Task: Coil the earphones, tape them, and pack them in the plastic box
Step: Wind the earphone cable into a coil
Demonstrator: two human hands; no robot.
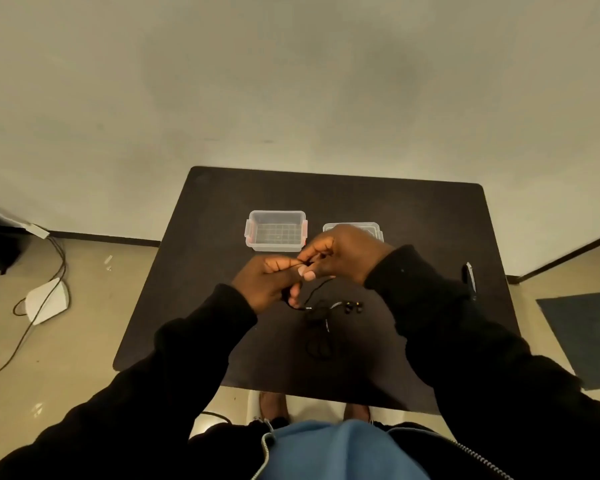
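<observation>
Black earphones [321, 311] uncoiled; box [276, 230] open.

Matte dark brown rectangular surface [361, 202]. Clear plastic box [276, 231] with red-orange side latches and a grid-patterned floor. Clear plastic lid [371, 227] at 3 o'clock of it. Thin black earphone cable [317, 315] with gold-tipped buds. Glossy black pen-like object [469, 279] with a pale glint. Black sleeves [447, 306]; blue garment [340, 452] edged by a silver zipper. Beige floor [84, 341].

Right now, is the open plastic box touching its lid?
Apart. The head view shows dark table between the plastic box and the lid to its right.
</observation>
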